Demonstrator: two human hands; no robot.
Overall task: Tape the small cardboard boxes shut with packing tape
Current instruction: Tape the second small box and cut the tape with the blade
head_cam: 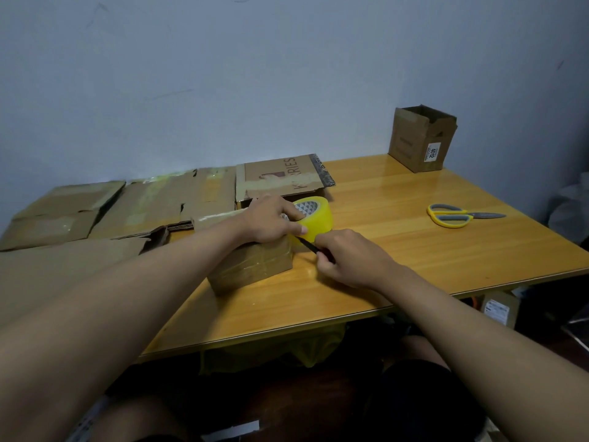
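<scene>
Right hand (347,260), nearest, grip curled round a thin black blade (307,245), tip at the tape roll (314,220). Left hand (271,220) holds the roll on the small box (251,266), mid-table (382,282). Box looks light, stiff-walled; likely to slide, so press down on its top. Scissors (455,215) well right of box.

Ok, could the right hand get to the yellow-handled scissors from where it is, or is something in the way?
Probably yes. The scissors lie in the open on the wooden table, beyond and to the right of the right hand, with bare tabletop between. But that hand grips a dark blade, so it would need to put that down first.
</scene>
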